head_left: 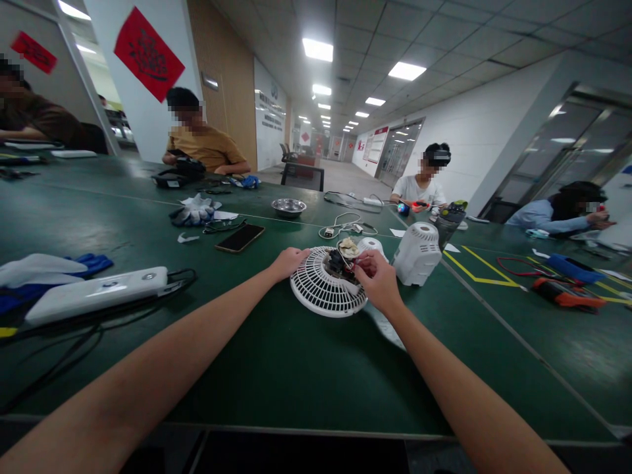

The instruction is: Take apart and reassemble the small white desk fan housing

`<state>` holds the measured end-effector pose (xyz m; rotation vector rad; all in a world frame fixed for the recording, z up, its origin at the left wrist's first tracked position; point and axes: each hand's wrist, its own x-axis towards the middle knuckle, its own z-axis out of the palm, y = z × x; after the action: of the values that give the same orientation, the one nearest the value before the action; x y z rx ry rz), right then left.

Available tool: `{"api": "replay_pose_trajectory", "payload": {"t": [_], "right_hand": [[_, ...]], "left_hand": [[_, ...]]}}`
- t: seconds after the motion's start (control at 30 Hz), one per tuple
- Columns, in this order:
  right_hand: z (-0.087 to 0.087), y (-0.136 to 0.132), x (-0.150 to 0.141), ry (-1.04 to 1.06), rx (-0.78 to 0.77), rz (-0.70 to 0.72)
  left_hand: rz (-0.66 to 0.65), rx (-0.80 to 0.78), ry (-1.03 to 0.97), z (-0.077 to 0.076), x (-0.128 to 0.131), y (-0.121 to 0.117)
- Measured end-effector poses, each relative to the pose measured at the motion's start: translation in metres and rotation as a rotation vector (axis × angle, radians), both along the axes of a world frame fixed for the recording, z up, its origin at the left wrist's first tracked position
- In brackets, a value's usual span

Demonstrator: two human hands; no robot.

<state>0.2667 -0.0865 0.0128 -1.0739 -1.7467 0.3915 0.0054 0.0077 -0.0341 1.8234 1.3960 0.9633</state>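
Observation:
A white round fan grille lies on the green table in front of me, its dark motor and loose wires exposed at the centre. My left hand grips the grille's left rim. Over the motor's right side, my right hand is closed in a pinch; what lies between its fingertips is too small to make out. A cream-coloured part sits on top of the motor. Just right of my right hand stands a white vented plastic housing.
A phone, a metal bowl and a white cable lie beyond the grille. Gloves and a long white device are at left. A bottle and an orange meter are at right. Several people sit around the table.

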Motion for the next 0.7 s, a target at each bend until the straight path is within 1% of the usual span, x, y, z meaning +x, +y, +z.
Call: {"api": "replay_pose_trajectory", "payload": {"t": [0.2, 0.7], "right_hand": [[-0.0006, 0.0006, 0.0003, -0.007, -0.008, -0.002], [0.0005, 0.0023, 0.0012, -0.04, -0.04, 0.017]], "left_hand": [[0.006, 0.014, 0.012, -0.0018, 0.0005, 0.0024], [0.01, -0.029, -0.006, 0.0046, 0.0015, -0.0028]]}}
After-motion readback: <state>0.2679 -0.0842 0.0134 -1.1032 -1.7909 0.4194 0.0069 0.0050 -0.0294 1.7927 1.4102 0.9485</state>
